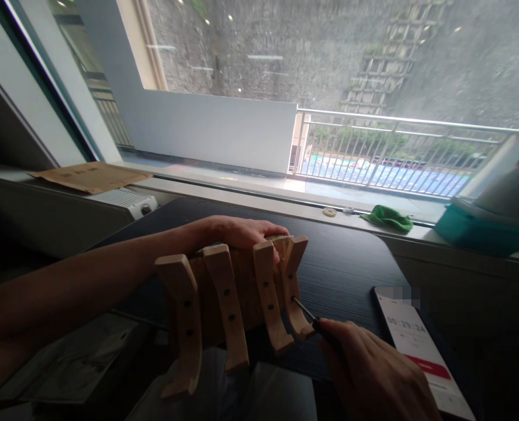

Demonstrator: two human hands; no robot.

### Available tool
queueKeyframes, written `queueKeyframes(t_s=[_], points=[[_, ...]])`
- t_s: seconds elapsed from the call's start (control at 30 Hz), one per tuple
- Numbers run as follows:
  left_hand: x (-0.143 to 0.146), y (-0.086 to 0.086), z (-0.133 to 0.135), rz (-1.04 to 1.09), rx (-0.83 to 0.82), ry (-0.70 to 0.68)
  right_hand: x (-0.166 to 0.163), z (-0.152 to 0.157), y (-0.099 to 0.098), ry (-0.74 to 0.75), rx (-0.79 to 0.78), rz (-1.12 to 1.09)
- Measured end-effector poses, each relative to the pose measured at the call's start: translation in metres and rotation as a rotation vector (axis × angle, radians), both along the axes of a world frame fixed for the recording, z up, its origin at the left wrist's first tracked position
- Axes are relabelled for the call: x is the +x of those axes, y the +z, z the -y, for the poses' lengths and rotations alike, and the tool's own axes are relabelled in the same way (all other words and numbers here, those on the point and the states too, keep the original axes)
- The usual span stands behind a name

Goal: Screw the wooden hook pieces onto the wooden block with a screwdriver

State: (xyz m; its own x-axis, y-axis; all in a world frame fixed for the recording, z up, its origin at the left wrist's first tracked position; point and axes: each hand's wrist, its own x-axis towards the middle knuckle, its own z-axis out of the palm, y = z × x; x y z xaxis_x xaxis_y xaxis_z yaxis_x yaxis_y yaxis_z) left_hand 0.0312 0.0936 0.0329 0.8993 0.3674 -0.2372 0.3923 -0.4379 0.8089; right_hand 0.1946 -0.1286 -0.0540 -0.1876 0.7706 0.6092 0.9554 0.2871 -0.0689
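Observation:
A wooden piece (246,286) with several curved wooden legs stands on its side at the near edge of the dark table, above my lap. Each leg has dark round screw holes. My left hand (246,233) reaches over the top of the piece and grips its far upper edge, fingers partly hidden behind the legs. In my right hand (373,368) is a screwdriver (305,311) with a dark handle and thin metal shaft. Its tip meets the lower hole of the rightmost leg (295,286).
A phone (411,333) showing a running timer lies right of my right hand. Along the windowsill are a green cloth (387,217), a tape roll (329,211) and a teal box (478,228). A brown envelope (93,176) rests on the left ledge.

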Motion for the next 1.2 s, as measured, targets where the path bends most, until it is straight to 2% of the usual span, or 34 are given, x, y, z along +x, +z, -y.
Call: queueKeyframes(t_s=[0.1, 0.2, 0.47, 0.67, 0.77, 0.87, 1.03, 1.2], points=[[0.001, -0.003, -0.003, -0.055, -0.052, -0.046, 0.001, 0.002, -0.001, -0.06, -0.06, -0.046], [0.0, -0.001, -0.001, -0.062, -0.069, -0.057, 0.001, 0.005, -0.003, -0.082, -0.03, 0.026], [-0.002, -0.003, -0.001, -0.044, -0.093, -0.065, -0.001, 0.006, 0.004, -0.023, 0.034, 0.216], [-0.002, -0.002, 0.002, -0.024, -0.073, -0.052, -0.014, 0.004, -0.005, -0.061, 0.089, 0.066], [-0.002, -0.002, 0.004, -0.028, -0.104, -0.026, -0.014, 0.006, -0.008, -0.162, -0.011, -0.066], [-0.003, -0.002, 0.004, -0.055, -0.13, 0.013, -0.01, 0.007, -0.01, -0.231, -0.085, -0.094], [-0.003, -0.003, 0.0, -0.09, -0.117, 0.032, -0.003, 0.011, -0.013, -0.131, -0.005, -0.111], [-0.004, -0.005, -0.001, -0.054, -0.231, 0.026, 0.002, 0.015, -0.008, -0.092, 0.133, -0.12]])
